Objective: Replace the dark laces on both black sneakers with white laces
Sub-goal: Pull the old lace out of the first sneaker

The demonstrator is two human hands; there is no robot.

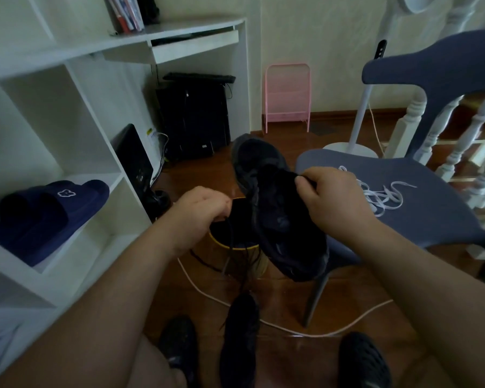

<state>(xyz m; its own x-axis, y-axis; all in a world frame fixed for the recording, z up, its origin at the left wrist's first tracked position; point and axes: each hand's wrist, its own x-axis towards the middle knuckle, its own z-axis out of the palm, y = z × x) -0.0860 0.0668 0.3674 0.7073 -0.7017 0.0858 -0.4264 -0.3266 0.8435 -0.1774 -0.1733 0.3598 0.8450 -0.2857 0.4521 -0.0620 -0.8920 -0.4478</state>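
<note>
Wooden floor [333, 289] lies below. Right hand [331, 197] fingers [305, 182] pinch the black sneaker [280, 214], held aloft, toe pointing away, heel toward the person. Left hand [199, 217] fingers clench a dark lace [231, 242] hanging into the yellow-rimmed bin [235, 247]. White laces [381, 196] lie on the chair seat [420, 217].

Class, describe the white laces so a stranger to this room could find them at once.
Start at the blue-grey chair on the right. On its seat, just beyond the right hand, lie the white laces in a loose tangle. They are the only pale, thin loops there.

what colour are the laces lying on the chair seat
White, loosely piled laces on the grey-blue chair seat; the head view shows them.
</note>
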